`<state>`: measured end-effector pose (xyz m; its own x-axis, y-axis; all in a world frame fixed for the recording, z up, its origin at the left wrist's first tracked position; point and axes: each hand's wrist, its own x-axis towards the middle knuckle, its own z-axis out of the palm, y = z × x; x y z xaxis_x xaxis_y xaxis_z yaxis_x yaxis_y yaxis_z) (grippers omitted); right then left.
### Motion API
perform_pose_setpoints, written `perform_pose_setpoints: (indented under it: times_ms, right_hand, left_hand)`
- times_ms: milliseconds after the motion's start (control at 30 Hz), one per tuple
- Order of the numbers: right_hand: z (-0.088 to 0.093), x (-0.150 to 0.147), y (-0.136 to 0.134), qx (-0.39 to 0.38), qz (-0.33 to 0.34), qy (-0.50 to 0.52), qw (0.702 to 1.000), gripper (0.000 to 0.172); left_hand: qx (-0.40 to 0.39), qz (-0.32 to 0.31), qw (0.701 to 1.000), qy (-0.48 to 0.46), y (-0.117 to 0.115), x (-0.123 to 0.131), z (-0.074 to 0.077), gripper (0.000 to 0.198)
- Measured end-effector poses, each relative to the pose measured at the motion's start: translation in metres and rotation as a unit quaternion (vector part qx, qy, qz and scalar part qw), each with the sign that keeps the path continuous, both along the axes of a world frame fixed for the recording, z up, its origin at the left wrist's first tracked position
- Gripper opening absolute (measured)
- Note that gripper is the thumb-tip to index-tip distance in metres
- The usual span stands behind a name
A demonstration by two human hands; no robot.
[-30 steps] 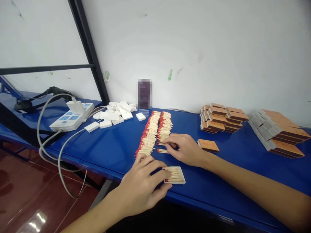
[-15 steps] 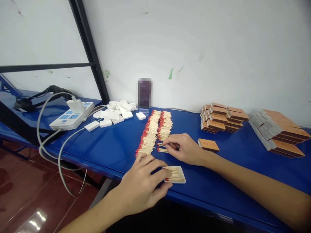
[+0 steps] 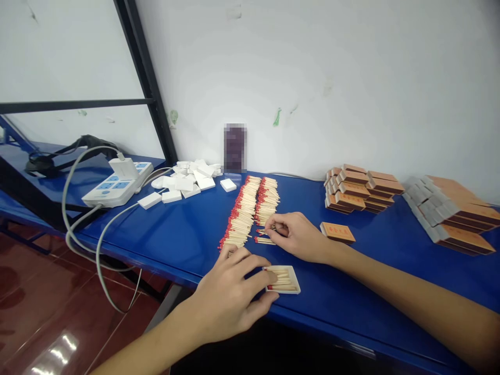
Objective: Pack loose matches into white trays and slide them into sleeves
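A white matchbox tray [image 3: 294, 271], partly filled with red-headed matches, lies near the table's front edge. My left hand [image 3: 233, 291] grips its left end, the fingertips reaching over the matches inside. Just beyond the tray, my right hand [image 3: 297, 237] is pinched on a few matches, which the fingers mostly hide. A few loose matches [image 3: 264, 240] lie beside those fingertips. Two long rows of matches, the left row [image 3: 240, 213] and the right row [image 3: 266, 200], stretch away behind both hands. One closed orange matchbox [image 3: 338, 232] rests to the right of my right hand.
Stacked orange matchboxes [image 3: 351, 190] stand at the back right, with a larger stack [image 3: 461, 208] farther right. White trays [image 3: 191, 179] are heaped at the back left. A power strip [image 3: 117, 185] with white cables lies left of them. A blurred dark upright object [image 3: 235, 148] leans by the wall.
My right hand has drawn slightly back to the right from the loose matches, its pinch kept closed. My left hand stays on the tray. The view has shifted a little.
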<state>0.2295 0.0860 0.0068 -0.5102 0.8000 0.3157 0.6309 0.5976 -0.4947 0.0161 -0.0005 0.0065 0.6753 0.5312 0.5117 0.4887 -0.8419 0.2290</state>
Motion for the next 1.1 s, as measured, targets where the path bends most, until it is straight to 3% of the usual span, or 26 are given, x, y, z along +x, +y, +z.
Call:
perform_pose_setpoints:
  times_ms: [900,1100]
  right_hand:
    - [0.0030,-0.0013,-0.0010,0.013,0.002,-0.005,1.000,0.012]
    - [0.0018,-0.0023,-0.0034,0.080,-0.003,-0.007,0.997,0.011]
  left_hand:
    - [0.005,0.004,1.000,-0.003,0.0005,0.0005,-0.0003,0.011]
    - [0.007,0.006,1.000,-0.002,-0.0001,0.0005,0.0000,0.011]
